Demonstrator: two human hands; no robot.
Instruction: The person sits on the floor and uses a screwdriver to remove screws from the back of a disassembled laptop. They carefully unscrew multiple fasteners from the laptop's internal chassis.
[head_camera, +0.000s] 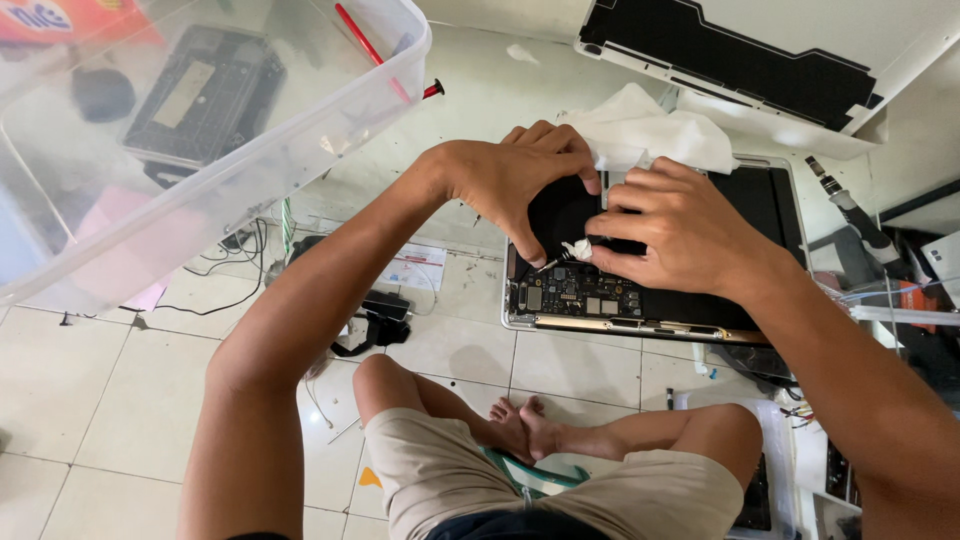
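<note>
As the person sits cross-legged on the tiled floor (120, 420):
Right hand (680, 235): pinches a small white wad (578, 249) against the opened laptop (640, 300).
Left hand (515, 180): fingers curled, pressing the laptop's black fan.
Beyond: white cloth (650, 125), clear plastic bin (330, 120).

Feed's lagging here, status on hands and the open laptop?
Left hand braced on open laptop. Right hand pinching small white wad onto the internals. White cloth draped on the laptop's far edge, behind the hands.
</note>
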